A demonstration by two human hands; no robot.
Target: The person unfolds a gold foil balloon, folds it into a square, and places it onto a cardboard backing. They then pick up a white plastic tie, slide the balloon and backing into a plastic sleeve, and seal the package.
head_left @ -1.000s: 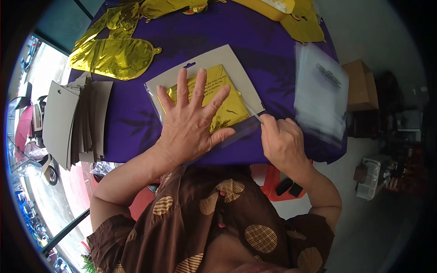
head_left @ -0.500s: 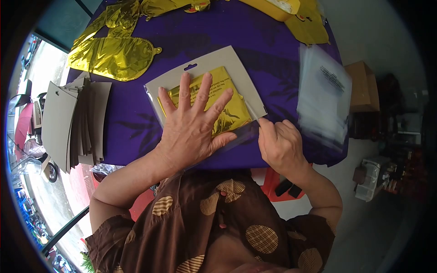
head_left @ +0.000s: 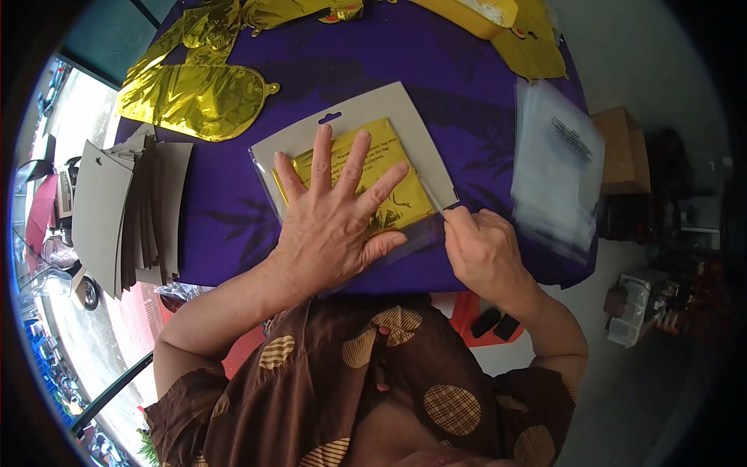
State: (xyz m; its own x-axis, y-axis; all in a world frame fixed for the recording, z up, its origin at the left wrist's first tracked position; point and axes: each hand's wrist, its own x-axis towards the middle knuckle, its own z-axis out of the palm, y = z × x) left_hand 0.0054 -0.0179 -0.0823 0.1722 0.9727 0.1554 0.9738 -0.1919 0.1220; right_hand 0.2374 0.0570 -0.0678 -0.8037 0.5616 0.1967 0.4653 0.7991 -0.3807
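A clear plastic bag with printed text holds a grey card point(head_left: 401, 105) and a folded gold foil piece point(head_left: 412, 198), flat on the purple cloth. My left hand point(head_left: 331, 210) lies on the bag with its fingers spread, over the gold foil. At the bag's lower right corner, my right hand point(head_left: 484, 245) pinches the clear plastic edge between thumb and fingers. The card's slotted hanging hole shows above my left fingertips.
Grey cards point(head_left: 105, 210) are stacked at the left table edge. Clear printed bags point(head_left: 556, 171) lie at the right, beside a cardboard box point(head_left: 622, 148). Gold foil pieces point(head_left: 206, 97) and a yellow container point(head_left: 467, 17) are at the back.
The view has shifted slightly. Both hands keep nearly the same places on the bag, and the foil's upper edge looks flatter and straighter.
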